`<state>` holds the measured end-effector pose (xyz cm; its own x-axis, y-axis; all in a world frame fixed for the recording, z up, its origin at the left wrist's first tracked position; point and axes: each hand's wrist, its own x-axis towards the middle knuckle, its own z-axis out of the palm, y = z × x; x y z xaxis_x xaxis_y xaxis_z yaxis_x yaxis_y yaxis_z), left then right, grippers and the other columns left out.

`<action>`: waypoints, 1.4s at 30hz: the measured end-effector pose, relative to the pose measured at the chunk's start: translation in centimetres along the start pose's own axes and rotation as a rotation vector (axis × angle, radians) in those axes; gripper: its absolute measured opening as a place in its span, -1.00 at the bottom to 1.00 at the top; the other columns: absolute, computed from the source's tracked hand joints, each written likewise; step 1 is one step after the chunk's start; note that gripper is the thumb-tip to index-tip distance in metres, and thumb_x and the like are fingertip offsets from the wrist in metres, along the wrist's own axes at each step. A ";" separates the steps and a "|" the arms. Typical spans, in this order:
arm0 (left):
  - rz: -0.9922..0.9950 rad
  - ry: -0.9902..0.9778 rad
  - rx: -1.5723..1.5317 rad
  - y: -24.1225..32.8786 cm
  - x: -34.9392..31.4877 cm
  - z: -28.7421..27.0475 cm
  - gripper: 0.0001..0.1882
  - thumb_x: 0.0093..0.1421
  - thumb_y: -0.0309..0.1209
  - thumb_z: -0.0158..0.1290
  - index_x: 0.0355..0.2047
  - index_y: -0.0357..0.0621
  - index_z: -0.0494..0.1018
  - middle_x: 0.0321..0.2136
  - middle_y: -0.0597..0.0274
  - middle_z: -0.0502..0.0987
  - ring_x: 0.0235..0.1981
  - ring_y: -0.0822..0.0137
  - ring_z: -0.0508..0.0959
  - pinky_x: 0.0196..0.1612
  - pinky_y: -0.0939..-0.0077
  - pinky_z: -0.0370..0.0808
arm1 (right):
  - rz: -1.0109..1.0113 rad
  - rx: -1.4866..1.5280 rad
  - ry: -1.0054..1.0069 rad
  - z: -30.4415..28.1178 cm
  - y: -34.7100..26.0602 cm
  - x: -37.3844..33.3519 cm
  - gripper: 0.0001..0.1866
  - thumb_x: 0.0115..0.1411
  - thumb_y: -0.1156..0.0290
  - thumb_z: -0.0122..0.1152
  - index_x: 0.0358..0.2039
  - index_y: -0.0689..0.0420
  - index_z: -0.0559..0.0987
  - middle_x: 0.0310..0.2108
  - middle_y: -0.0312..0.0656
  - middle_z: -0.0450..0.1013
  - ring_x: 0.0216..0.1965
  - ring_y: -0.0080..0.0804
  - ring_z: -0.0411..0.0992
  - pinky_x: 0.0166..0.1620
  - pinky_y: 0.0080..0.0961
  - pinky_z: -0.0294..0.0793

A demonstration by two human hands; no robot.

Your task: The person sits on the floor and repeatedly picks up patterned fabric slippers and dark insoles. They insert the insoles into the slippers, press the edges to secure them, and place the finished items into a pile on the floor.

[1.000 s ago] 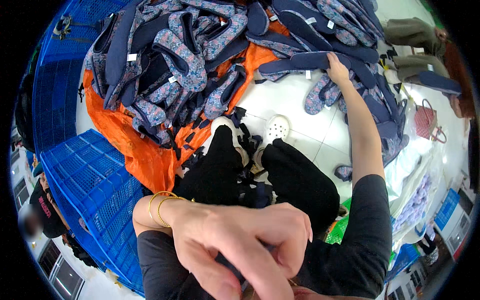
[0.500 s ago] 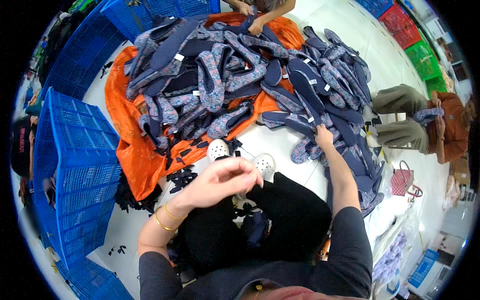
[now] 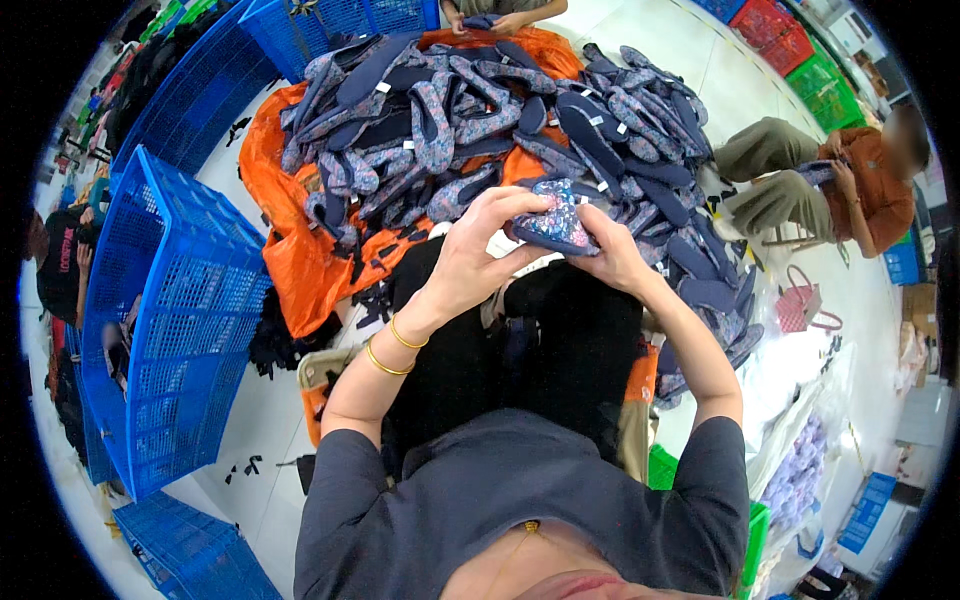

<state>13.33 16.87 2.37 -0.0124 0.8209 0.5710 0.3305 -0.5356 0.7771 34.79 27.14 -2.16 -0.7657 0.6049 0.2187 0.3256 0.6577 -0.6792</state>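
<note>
A floral-patterned slipper (image 3: 560, 214) with a dark navy sole is up in front of my chest, above my black-trousered legs. My left hand (image 3: 482, 243) grips one side of it, fingers on top and thumb below. On the other side, my right hand (image 3: 613, 252) is closed round the same slipper, its thumb along the edge. Beyond my knees spreads a big heap of matching slippers (image 3: 432, 125), soles and uppers facing mixed ways, several with small white tags. The heap lies partly on an orange sheet (image 3: 290, 285).
A large blue plastic crate (image 3: 195, 340) stands at my left, with more blue crates (image 3: 195, 110) behind. Across the heap, a person's hands (image 3: 510, 22) hold a slipper. A seated person (image 3: 850, 190) is at the right, near a red-and-white bag (image 3: 797, 305). Dark scraps (image 3: 275, 340) litter the floor.
My right hand has come back from the heap with a slipper, lifting it in front of me. The left hand, holding nothing before, has moved up and taken hold of it too.
</note>
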 end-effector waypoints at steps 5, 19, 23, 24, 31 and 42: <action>0.065 -0.127 0.140 0.2 -5.2 -0.3 -0.57 -0.05 -0.52 0.27 -0.10 -0.02 0.51 -0.20 0.15 0.51 -0.19 0.12 0.54 -0.14 0.34 0.50 | 0.312 0.252 0.086 -1.4 -0.3 -4.4 -0.76 0.18 0.35 0.24 -0.19 0.21 0.55 -0.40 -0.28 0.48 -0.39 -0.54 0.44 -0.31 -0.58 0.45; -0.290 -0.343 -0.354 0.2 -10.1 -0.2 -0.38 0.00 -0.56 0.19 0.12 -0.14 0.29 0.03 0.20 0.36 -0.01 0.28 0.42 -0.07 0.48 0.41 | 0.469 0.971 0.206 3.4 -6.5 -5.0 -0.84 0.14 0.40 0.33 -0.35 0.20 0.57 -0.57 -0.38 0.42 -0.69 -0.75 0.21 -0.64 -0.76 0.09; -0.531 -0.463 -0.220 -0.4 -5.3 -0.8 -0.42 0.13 -0.33 0.19 0.13 -0.22 0.30 -0.24 0.24 0.48 -0.31 0.47 0.46 -0.26 0.60 0.42 | 0.407 0.863 0.219 3.4 -7.0 -4.0 -0.84 0.17 0.39 0.30 -0.44 0.19 0.55 -0.62 -0.39 0.41 -0.68 -0.73 0.26 -0.62 -0.72 0.14; -0.386 -0.457 -0.162 -1.0 -4.5 0.3 -0.45 0.12 -0.22 0.23 0.05 -0.24 0.37 -0.41 0.28 0.48 -0.44 0.49 0.45 -0.35 0.59 0.41 | 0.402 0.828 0.220 3.0 -7.0 -3.7 -0.82 0.18 0.38 0.30 -0.48 0.18 0.55 -0.65 -0.40 0.40 -0.67 -0.73 0.27 -0.61 -0.70 0.16; -0.500 -0.423 -0.232 -1.5 -5.0 1.3 -0.51 0.06 -0.15 0.28 -0.16 -0.23 0.41 -0.44 0.35 0.41 -0.45 0.53 0.37 -0.39 0.62 0.35 | 0.438 0.877 0.266 1.7 -7.5 -3.0 -0.84 0.17 0.42 0.29 -0.48 0.19 0.54 -0.64 -0.37 0.41 -0.68 -0.69 0.31 -0.62 -0.71 0.24; -0.413 -0.320 -0.098 -0.1 -5.1 1.8 -0.60 0.04 -0.18 0.28 -0.29 -0.26 0.50 -0.40 0.22 0.44 -0.48 0.38 0.44 -0.41 0.51 0.38 | 0.351 0.674 0.210 1.1 -8.6 -1.4 -0.85 0.13 0.43 0.34 -0.39 0.22 0.55 -0.52 -0.42 0.45 -0.55 -0.81 0.29 -0.50 -0.80 0.24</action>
<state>15.08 13.06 -1.07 0.1707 0.9786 0.1153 0.2690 -0.1588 0.9500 32.44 20.20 2.63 -0.5379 0.8430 -0.0055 0.0710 0.0389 -0.9967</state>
